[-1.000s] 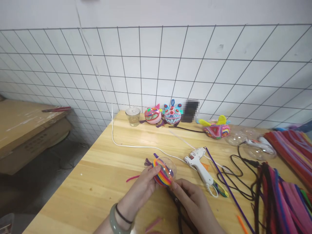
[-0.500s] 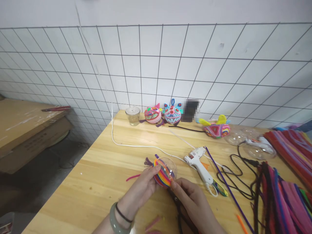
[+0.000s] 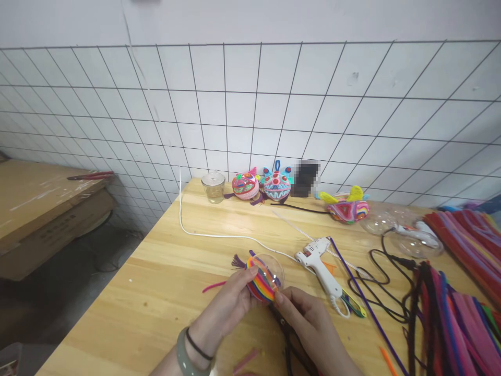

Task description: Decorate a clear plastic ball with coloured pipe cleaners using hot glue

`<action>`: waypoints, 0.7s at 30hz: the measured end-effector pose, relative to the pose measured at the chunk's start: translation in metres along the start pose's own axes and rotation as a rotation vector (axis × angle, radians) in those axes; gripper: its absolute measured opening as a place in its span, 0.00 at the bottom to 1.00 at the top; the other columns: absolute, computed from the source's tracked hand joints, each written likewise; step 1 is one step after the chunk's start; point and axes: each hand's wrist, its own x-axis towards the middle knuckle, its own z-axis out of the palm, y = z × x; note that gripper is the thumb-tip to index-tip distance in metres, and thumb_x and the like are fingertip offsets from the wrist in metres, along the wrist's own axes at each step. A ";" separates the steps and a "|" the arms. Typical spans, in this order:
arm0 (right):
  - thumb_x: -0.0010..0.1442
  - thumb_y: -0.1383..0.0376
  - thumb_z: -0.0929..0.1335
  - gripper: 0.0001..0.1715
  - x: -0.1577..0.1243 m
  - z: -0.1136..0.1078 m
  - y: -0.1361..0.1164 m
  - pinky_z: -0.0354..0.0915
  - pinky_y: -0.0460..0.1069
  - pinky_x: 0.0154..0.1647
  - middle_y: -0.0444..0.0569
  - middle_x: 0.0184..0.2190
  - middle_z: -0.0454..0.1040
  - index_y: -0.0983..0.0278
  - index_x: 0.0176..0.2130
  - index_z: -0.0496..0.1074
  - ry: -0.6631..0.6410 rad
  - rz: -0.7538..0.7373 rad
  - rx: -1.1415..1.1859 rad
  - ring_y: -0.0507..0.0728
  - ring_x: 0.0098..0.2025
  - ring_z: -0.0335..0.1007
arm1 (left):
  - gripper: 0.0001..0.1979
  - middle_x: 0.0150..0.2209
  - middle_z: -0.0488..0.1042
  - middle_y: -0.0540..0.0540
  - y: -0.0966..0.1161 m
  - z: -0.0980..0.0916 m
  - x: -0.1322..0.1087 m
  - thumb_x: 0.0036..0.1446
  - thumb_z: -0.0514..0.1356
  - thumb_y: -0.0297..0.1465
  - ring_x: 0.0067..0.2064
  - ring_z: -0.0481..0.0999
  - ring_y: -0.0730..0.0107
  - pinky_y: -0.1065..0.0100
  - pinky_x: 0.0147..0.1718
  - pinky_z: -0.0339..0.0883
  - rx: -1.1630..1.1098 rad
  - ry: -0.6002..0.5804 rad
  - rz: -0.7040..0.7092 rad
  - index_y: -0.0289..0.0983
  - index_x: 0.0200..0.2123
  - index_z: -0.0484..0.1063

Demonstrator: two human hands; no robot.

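Note:
A clear plastic ball (image 3: 270,269) partly covered in rainbow rows of pipe cleaner sits between my hands, with a dark purple tassel on its far left side. My left hand (image 3: 233,292) grips the ball from the left, thumb on the coloured rows. At its lower right edge, my right hand (image 3: 305,313) pinches the end of the rows between thumb and fingers. Dark-handled scissors (image 3: 284,326) lie on the table below the ball, partly hidden by my right hand. A white hot glue gun (image 3: 323,266) rests just to the right.
Finished pipe-cleaner ornaments (image 3: 277,185) stand along the wall beside a glass cup (image 3: 213,188). Bundles of coloured pipe cleaners (image 3: 454,313) fill the right side, near a black cable (image 3: 376,284) and clear plastic shells (image 3: 379,222). A white cord (image 3: 219,236) crosses the table.
Almost nothing differs. Both hands keep the same hold on the ball, and the whole view has shifted very slightly.

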 end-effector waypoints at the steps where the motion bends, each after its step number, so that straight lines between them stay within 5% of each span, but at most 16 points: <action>1: 0.57 0.41 0.65 0.31 0.000 0.000 0.001 0.56 0.45 0.24 0.43 0.19 0.65 0.65 0.24 0.72 -0.004 0.000 0.005 0.52 0.23 0.58 | 0.15 0.38 0.79 0.40 0.000 0.000 0.000 0.58 0.61 0.38 0.39 0.75 0.63 0.66 0.40 0.66 0.004 0.008 -0.001 0.33 0.39 0.79; 12: 0.61 0.46 0.65 0.27 -0.001 0.003 0.018 0.55 0.45 0.24 0.42 0.20 0.64 0.65 0.25 0.72 0.028 -0.017 0.040 0.51 0.24 0.57 | 0.19 0.41 0.79 0.38 0.001 0.002 -0.001 0.53 0.65 0.41 0.42 0.75 0.61 0.65 0.42 0.67 0.030 0.043 -0.016 0.32 0.40 0.79; 21: 0.57 0.42 0.66 0.30 -0.001 0.001 0.008 0.56 0.45 0.23 0.43 0.19 0.65 0.66 0.25 0.74 0.001 0.010 0.029 0.52 0.24 0.58 | 0.20 0.43 0.79 0.37 0.004 0.003 -0.002 0.55 0.63 0.42 0.43 0.75 0.61 0.65 0.42 0.66 0.050 -0.001 -0.029 0.31 0.42 0.77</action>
